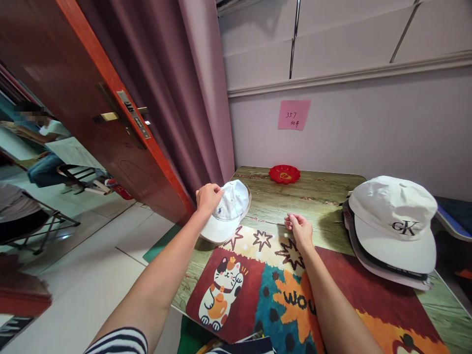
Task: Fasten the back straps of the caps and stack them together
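A white baseball cap [233, 200] with a small dark emblem sits at the left of the table, its brim towards me. My left hand [208, 197] grips the upper left side of its crown, fingers bent against the fabric. Over the middle of the table is my right hand [299, 228], apart from the cap, its fingers curled in; I see nothing in them. To the right stands a stack of caps, topped by a white cap [396, 221] with dark "CK"-like lettering. Darker and pale brims show beneath it.
A colourful mat [254, 265] covers the near part of the wood-patterned table [313, 191]. At the back lies a red scalloped dish [284, 174]. A pink note [294, 115] is on the wall. Left are a curtain [177, 88], an open door [96, 98] and a seated person [51, 130].
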A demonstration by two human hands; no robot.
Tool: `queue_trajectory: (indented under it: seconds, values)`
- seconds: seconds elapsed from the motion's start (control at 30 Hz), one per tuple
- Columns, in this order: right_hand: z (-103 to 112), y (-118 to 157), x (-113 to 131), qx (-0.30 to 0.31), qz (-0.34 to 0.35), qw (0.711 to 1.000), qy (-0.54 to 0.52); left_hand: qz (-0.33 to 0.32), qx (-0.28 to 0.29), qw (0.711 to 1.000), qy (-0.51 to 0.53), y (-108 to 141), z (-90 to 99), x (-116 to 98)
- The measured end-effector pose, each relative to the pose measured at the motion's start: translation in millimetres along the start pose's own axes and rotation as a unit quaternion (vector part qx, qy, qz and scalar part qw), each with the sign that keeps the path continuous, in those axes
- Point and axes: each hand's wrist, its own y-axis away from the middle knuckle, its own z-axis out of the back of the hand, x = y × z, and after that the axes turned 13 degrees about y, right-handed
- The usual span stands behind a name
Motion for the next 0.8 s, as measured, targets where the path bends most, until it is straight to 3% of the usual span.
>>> queue_trajectory:
  seconds: [0.1, 0.23, 0.37, 0.43, 0.53, 0.63, 0.73, 0.8]
  values:
    - [-3, 6, 16, 0.024, 0.005, 0.999, -0.024, -0.040, -0.026, 0.996, 0.072, 1, 18.1, -22]
    - [-9, 22, 47, 0.132, 0.017, 0.990, -0.048, -0.087, -0.039, 0.979, 0.179, 8, 33.9, -60]
    - [-14, 43, 73, 0.300, 0.027, 0.948, -0.100, -0.084, 0.002, 0.940, 0.331, 21, 31.2, -93]
    - [-15, 51, 84, 0.348, 0.027, 0.921, -0.173, -0.054, 0.024, 0.913, 0.404, 31, 22.1, -103]
    - [-13, 59, 98, 0.301, 0.020, 0.912, -0.278, 0.001, 0.054, 0.875, 0.481, 48, 3.9, -111]
    - [-2, 59, 108, 0.246, 0.004, 0.921, -0.301, 0.031, 0.095, 0.858, 0.504, 61, -13.5, -108]
    - [13, 55, 112, 0.236, 0.006, 0.928, -0.289, 0.053, 0.128, 0.844, 0.517, 67, -29.4, -91]
    - [21, 53, 113, 0.231, 0.012, 0.930, -0.285, 0.104, 0.141, 0.834, 0.523, 71, -41.4, -74]
